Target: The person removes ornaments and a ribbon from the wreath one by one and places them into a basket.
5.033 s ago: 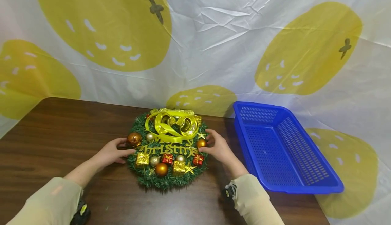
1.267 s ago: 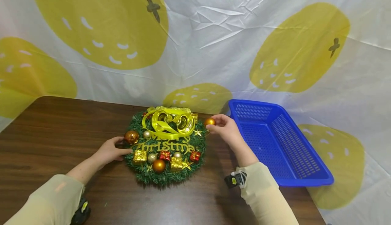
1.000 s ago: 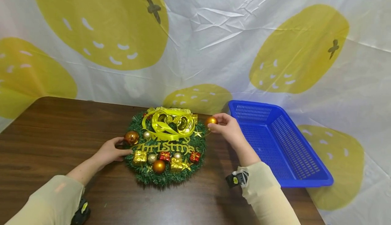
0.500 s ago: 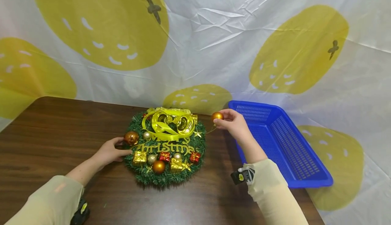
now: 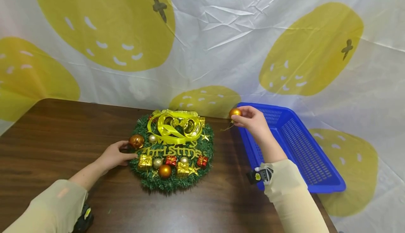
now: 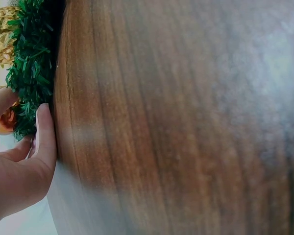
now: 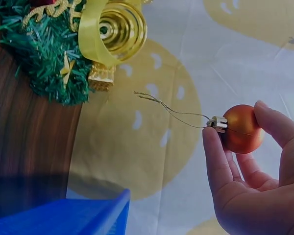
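Farther from the Christmas wreath point(image 5: 167, 186) than before, the orange bauble point(image 5: 235, 112) is pinched in the right hand point(image 5: 255, 121) near the blue plastic basket point(image 5: 326, 188); the left hand point(image 5: 113, 156) grips the wreath. A slack pinch could drop the bauble; its trailing cord point(image 7: 160, 102) might snag.

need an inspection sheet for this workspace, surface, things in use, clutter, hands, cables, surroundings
surface: brown wood-grain table, glare toward the front
things in use: green wreath lying on the table; orange ball held apart from it; blue basket to the right of the wreath
clutter: nothing seen
left hand: grips the wreath's left edge
right hand: pinches the orange ball
cables: nothing seen
surroundings: pale cloth with yellow fruit print behind the table
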A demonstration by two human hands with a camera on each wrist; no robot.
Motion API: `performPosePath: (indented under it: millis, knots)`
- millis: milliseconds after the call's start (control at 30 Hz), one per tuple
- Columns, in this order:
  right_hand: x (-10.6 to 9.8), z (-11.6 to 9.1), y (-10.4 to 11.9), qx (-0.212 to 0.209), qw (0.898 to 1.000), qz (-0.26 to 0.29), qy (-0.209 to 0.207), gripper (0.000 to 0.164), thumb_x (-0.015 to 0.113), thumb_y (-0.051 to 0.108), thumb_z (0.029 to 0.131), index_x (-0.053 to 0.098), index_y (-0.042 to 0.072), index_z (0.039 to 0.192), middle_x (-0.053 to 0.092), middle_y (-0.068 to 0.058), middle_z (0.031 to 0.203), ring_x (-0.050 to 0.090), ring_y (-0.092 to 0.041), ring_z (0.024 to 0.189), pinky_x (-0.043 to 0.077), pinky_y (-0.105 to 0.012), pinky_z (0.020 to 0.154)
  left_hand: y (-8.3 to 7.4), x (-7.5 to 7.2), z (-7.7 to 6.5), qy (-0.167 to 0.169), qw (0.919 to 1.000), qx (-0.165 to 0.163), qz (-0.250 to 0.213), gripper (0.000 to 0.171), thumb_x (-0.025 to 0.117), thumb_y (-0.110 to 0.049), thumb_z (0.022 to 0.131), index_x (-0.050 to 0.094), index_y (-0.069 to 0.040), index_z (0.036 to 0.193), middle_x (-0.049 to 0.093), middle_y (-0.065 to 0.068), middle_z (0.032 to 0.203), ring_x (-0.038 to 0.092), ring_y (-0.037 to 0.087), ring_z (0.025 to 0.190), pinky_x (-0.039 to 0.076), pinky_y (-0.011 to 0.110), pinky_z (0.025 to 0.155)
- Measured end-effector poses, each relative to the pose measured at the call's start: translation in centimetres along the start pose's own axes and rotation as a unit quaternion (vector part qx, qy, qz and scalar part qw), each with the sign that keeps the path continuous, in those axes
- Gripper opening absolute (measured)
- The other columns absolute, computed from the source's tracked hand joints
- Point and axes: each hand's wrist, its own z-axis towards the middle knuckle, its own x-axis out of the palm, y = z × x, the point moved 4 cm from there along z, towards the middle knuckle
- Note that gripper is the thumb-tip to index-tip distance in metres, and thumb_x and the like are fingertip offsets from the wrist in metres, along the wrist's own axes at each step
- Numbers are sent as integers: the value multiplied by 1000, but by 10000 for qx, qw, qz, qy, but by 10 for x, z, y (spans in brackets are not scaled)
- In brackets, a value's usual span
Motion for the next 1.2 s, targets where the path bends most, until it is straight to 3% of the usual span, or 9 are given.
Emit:
performPosePath:
  millis: [300,733,1200]
  knots:
    - [-19,1,2,-166,9994,287,-110,32,62,-1,86,49,-10,113,60,12,81,63,0,74,58,-20,73,-1,-1,0,38,10000,5,40,81,63,-20,89,14,17,142,28,40,138,53,43,111,58,37,79]
    - [-53,3,-5,-92,9986,357,-370,19,63,0,86,50,3,100,59,11,81,61,1,74,57,-16,70,-1,-1,0,35,10000,-31,19,81,63,-19,89,13,18,142,27,40,139,54,42,110,58,36,78]
    - [-78,3,-18,83,9985,178,-508,23,62,2,86,49,-4,105,59,14,77,62,3,71,57,-15,69,0,0,0,42,10000,-23,-21,80,63,-19,89,15,17,142,28,40,138,54,42,110,58,36,78]
